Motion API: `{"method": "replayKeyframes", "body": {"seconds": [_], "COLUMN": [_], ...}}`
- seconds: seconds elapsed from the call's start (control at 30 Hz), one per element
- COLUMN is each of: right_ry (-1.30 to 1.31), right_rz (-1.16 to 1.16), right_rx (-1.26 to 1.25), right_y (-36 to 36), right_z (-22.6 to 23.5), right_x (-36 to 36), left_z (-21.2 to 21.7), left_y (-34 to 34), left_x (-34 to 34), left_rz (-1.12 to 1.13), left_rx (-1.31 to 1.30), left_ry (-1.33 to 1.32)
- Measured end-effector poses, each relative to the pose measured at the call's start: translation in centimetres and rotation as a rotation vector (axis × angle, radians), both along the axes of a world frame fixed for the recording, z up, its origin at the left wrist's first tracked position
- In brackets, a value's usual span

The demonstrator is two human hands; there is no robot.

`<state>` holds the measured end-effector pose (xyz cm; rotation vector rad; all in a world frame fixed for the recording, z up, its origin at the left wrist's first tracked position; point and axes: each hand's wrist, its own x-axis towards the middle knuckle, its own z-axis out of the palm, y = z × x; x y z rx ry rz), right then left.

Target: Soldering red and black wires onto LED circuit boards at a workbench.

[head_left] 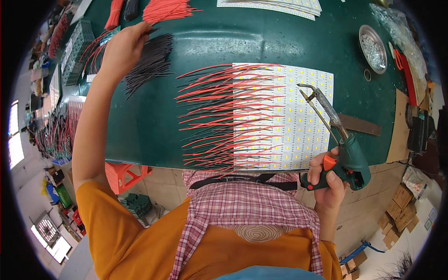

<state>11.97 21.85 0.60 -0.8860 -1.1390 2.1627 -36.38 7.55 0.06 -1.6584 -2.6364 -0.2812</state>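
My right hand (329, 179) is wrapped around the handle of a green soldering gun (353, 156) with an orange trigger. Its bent metal tip hovers over a white LED panel (305, 121) dotted with yellow chips. Rows of red and black wires (210, 97) lie across the panel's left side and stick out past its edge. At the upper left, my left hand (123, 49) has its fingers drawn together at the top of a pile of black wires (151, 60). Whatever is between those fingertips is too small to make out. A bundle of red wires (168, 10) lies just beyond them.
More white panels (275, 5) are stacked at the far edge of the green table (205, 46). A metal bowl of small pieces (373, 49) and red-handled scissors (398, 59) lie at the right. Stacked boards (77, 56) stand at the left; an orange stool (122, 176) is below.
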Motion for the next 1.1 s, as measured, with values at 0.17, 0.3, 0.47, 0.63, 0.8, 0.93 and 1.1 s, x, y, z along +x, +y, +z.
{"method": "replayKeyframes", "body": {"seconds": [0.17, 0.3, 0.47, 0.63, 0.8, 0.93, 1.1], "right_ry": [0.008, 0.055, 0.051, -0.019, -0.06, -0.11, -0.106], "right_rz": [-0.011, 0.001, -0.011, 0.038, 0.088, 0.09, 0.042], "right_rx": [-0.037, -0.087, -0.092, -0.043, -0.044, -0.092, -0.07], "right_y": [0.0, 0.2, 0.4, 0.5, 1.3, 1.8, 1.8], "right_z": [-0.6, -0.9, -1.2, -1.0, -0.6, 0.0, -0.3], "right_x": [0.7, 1.2, 1.9, 2.3, 2.4, 3.1, 2.7], "left_z": [0.7, 1.0, 2.1, 4.7, 2.4, 0.1, -0.2], "left_y": [0.3, 0.8, 1.4, 4.3, 9.6, 11.0, 10.9], "left_x": [0.2, 0.4, 1.6, 5.2, 9.8, 10.2, 9.6], "left_rz": [-0.04, -0.046, -0.023, -0.217, -0.42, -0.561, -0.499], "left_rx": [-0.13, -0.137, -0.184, -0.242, -0.769, -0.867, -0.941], "left_ry": [0.175, 0.225, 0.265, 0.563, 0.978, 1.024, 1.015]}}
